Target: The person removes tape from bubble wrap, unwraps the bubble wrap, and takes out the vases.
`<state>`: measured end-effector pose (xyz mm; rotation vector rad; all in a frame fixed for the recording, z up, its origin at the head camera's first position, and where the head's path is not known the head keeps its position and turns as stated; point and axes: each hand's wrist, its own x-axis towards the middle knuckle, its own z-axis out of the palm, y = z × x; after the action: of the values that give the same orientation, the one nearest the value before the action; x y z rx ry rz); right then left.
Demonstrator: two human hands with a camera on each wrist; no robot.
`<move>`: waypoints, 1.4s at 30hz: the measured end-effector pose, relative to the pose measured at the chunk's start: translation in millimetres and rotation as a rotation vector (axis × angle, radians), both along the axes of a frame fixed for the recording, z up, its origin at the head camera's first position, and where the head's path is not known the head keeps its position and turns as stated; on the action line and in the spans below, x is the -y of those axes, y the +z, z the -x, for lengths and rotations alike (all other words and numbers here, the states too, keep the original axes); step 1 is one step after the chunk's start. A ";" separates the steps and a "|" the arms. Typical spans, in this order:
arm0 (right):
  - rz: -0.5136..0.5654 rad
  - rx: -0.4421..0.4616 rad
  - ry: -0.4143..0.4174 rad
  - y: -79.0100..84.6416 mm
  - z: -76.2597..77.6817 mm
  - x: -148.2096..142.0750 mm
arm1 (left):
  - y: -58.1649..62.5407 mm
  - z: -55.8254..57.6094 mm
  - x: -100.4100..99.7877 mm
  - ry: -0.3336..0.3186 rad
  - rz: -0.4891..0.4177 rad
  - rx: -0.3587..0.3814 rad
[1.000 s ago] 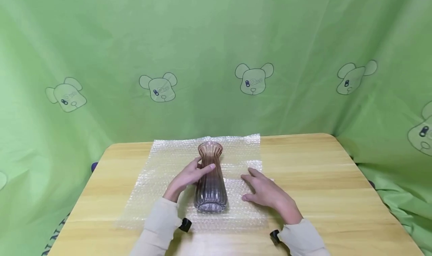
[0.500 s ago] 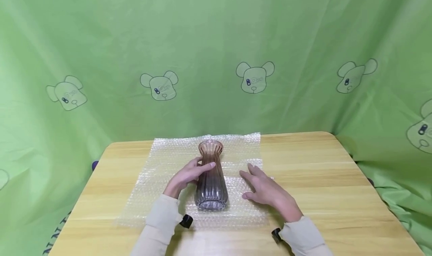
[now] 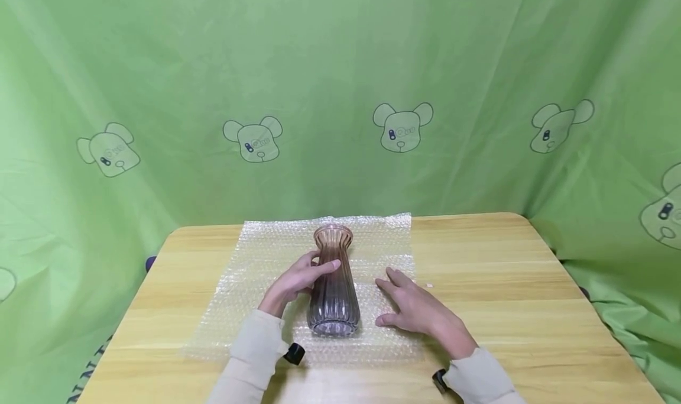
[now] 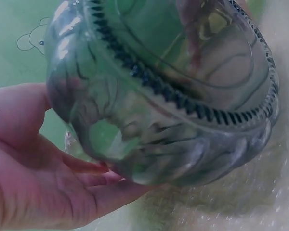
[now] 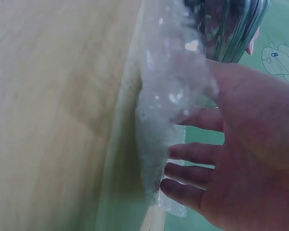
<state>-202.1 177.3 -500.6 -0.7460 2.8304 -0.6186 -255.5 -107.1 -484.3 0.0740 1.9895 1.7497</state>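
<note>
A ribbed glass vase (image 3: 334, 300), pinkish at the mouth and dark grey at the base, lies over a sheet of bubble wrap (image 3: 250, 291), its mouth pointing away from me. My left hand (image 3: 292, 283) grips it from the left side, thumb across the top. In the left wrist view the vase's base (image 4: 183, 101) faces the camera, with the fingers curving beneath its side. My right hand (image 3: 417, 309) is at the sheet's right part, its fingers extended and spread. The right wrist view shows those fingertips (image 5: 176, 187) against the bubble wrap (image 5: 159, 106).
The wooden table (image 3: 511, 333) carries the sheet near its far edge. A tiny white scrap (image 3: 430, 285) lies right of the sheet. Green cloth (image 3: 330, 173) with bear-head prints hangs behind and at both sides.
My right hand has shifted slightly left over the bubble wrap, its thumb lower and farther from the fingers. The left hand and vase hold almost the same place.
</note>
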 end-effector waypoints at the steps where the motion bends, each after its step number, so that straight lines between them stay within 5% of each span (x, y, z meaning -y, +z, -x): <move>1: 0.002 -0.002 0.012 -0.5 0.6 2.1 | -0.6 -0.1 2.8 0.007 -0.005 -0.001; 16: -0.004 -0.033 0.034 -1.6 -7.5 -8.0 | 24.6 4.9 11.2 0.046 -0.120 -0.030; 21: -0.003 -0.035 0.034 -0.7 -12.8 -11.3 | 34.5 7.8 13.0 0.106 -0.124 -0.089; 28: -0.002 -0.052 0.042 0.4 -16.6 -15.5 | 44.2 12.6 10.0 0.111 -0.147 -0.209; 35: 0.007 -0.061 0.066 0.8 -22.2 -24.6 | 50.7 23.1 11.6 0.194 -0.095 -0.249; 42: 0.013 -0.095 0.078 -0.5 -32.0 -33.9 | 54.7 33.0 9.1 0.190 -0.020 -0.352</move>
<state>-170.1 211.2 -501.1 -0.9063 2.8689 -0.6063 -288.5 -116.1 -429.6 0.2203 2.2901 1.9885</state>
